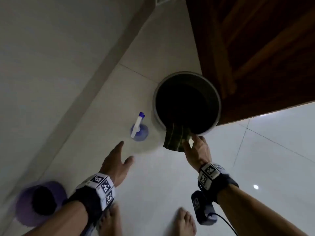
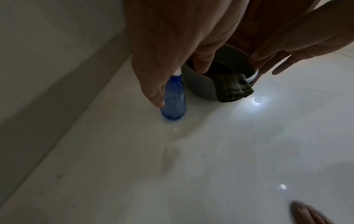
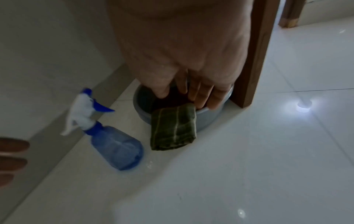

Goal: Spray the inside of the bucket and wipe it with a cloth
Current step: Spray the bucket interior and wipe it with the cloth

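A grey bucket [image 1: 154,106] stands on the white tile floor against a wooden panel, its inside dark. A folded green cloth [image 1: 174,139] hangs over its near rim; the wrist views show the cloth [image 2: 231,87] [image 3: 173,127] draped down the outer wall. My right hand [image 1: 190,141] is at that rim just right of the cloth, its straight fingers [image 3: 201,97] over the bucket [image 3: 208,118] and holding nothing. A blue spray bottle [image 1: 139,129] [image 3: 116,147] with a white trigger head stands left of the bucket. My left hand [image 1: 126,150] hovers open short of it, fingers spread.
A wall with a grey skirting [image 1: 81,99] runs along the left. Dark wooden furniture [image 1: 255,48] overhangs the bucket's far right side, and its leg [image 3: 254,53] touches the floor beside the bucket. A blurred purple round object [image 1: 39,201] lies at lower left. Bare feet [image 1: 185,222] stand below.
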